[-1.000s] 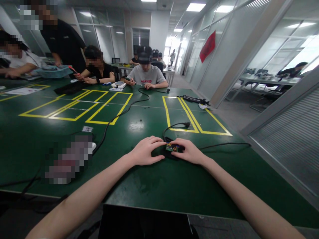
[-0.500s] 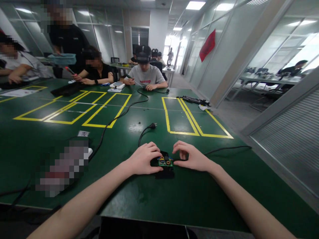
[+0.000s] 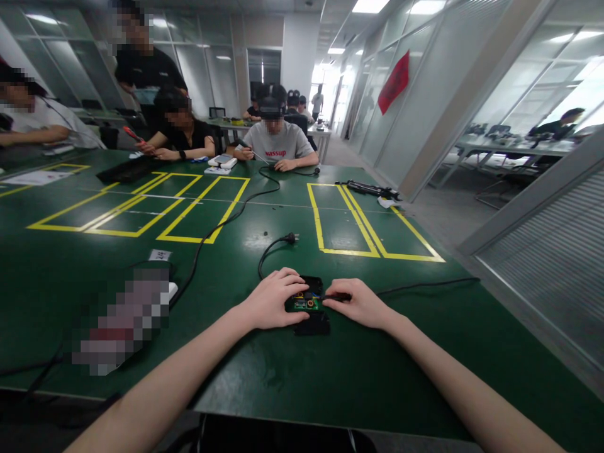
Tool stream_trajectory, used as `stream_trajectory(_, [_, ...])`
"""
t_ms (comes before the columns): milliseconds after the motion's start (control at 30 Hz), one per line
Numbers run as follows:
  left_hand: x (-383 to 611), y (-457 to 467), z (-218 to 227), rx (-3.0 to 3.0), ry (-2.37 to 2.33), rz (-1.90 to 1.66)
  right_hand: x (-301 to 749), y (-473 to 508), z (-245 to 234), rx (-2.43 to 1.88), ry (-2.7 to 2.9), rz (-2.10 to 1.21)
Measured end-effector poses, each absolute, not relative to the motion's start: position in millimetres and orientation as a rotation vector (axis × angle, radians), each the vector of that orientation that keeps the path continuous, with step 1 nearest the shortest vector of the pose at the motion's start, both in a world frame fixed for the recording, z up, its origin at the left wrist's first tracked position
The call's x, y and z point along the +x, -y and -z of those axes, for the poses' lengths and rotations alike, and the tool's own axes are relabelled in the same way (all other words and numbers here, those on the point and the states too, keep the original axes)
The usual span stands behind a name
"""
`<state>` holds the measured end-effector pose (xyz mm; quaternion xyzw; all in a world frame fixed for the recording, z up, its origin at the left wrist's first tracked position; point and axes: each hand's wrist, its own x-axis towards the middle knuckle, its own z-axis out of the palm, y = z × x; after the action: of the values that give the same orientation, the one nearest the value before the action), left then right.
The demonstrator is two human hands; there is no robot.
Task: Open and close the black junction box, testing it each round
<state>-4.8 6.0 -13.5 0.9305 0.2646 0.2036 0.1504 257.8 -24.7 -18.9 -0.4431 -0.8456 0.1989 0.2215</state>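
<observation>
On the green table, a small green circuit board with copper coils and a few coloured wires lies among black plastic casing pieces. One casing piece is nearer to me, another is just beyond the board. My left hand grips the board's left side, thumb in front and fingers behind, covering that end. From the right, my right hand pinches a black cable at the board's right end. Whether the cable's end touches the board I cannot make out.
Beyond my left hand lies a black power plug on its cord. A blurred-out object is at the left, beside a long black cable. Yellow tape rectangles mark the table. People sit across it, one holding a red-handled tool.
My right hand has closed from a loose curl into a pinch on the black cable. The board has shifted slightly left, and more of the casing now shows. A standing person in the background moved right.
</observation>
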Motion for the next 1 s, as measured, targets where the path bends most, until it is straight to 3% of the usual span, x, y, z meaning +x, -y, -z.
stream_trajectory(267, [-7.0,-11.3,17.4,2.576,-0.742,-0.716,247.1,30.3,2.9,-1.438,2.748,-0.157])
stream_trajectory(467, [-18.2,-14.9,11.8,2.511,-0.766,-0.809,235.1,29.7,-10.8,-1.53,2.857,-0.117])
stream_trajectory(767, [-36.7,-18.0,6.9,2.518,-0.882,-0.55,245.6,32.7,24.9,-1.362,2.508,-0.138])
stream_trajectory(1000, [-38.4,-13.4,0.4,2.397,-0.873,-0.539,247.4,41.4,31.1,-1.221,2.299,-0.093])
